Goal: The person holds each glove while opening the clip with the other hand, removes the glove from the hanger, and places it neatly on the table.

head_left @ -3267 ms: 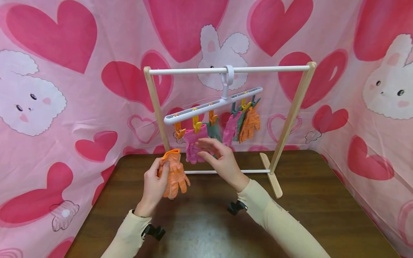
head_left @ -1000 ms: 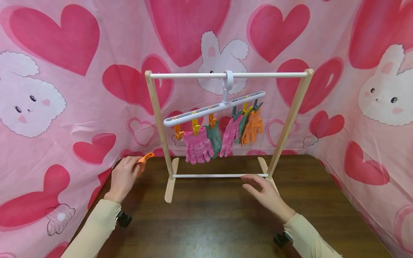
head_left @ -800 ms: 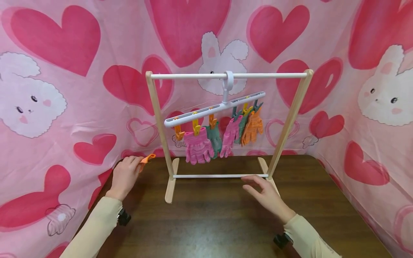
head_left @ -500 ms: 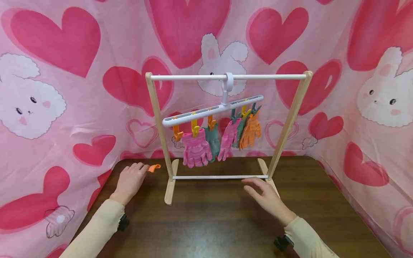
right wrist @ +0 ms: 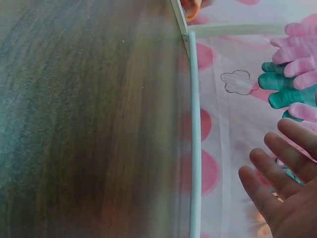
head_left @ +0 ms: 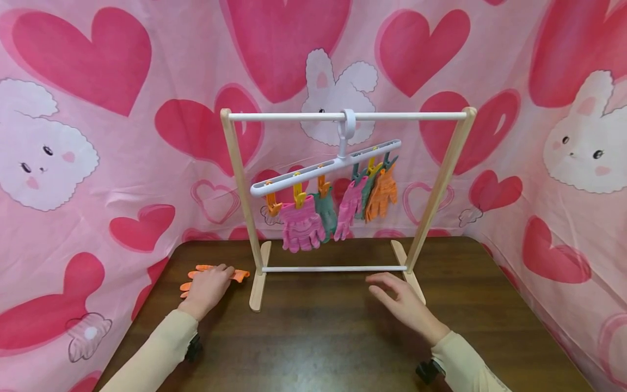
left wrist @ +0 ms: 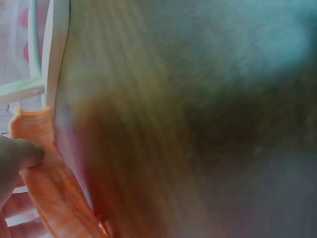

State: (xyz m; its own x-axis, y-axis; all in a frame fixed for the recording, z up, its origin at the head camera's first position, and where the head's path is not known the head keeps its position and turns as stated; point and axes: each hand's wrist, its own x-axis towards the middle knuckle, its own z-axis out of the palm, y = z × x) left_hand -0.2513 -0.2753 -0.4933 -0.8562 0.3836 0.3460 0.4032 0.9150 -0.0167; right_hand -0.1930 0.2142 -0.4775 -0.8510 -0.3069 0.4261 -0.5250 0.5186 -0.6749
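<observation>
One orange glove [left wrist: 59, 191] pinched left of the rack [head_left: 242, 188]

My left hand [head_left: 208, 291] gripped it near the cuff [head_left: 240, 275], probably so its fingers could lie flat; whether it touched the surface [head_left: 313, 337], I couldn't tell. Its long axis ran roughly along the rack's width, cuff toward the rack, fingers away. My relaxed right hand [head_left: 404, 307] held nothing, hovering by the rack's right foot [head_left: 399, 252], seemingly idle.

Streaked orange glove [left wrist: 62, 193], dark brown table [head_left: 313, 332], pink heart-and-rabbit backdrop [head_left: 188, 43].
</observation>
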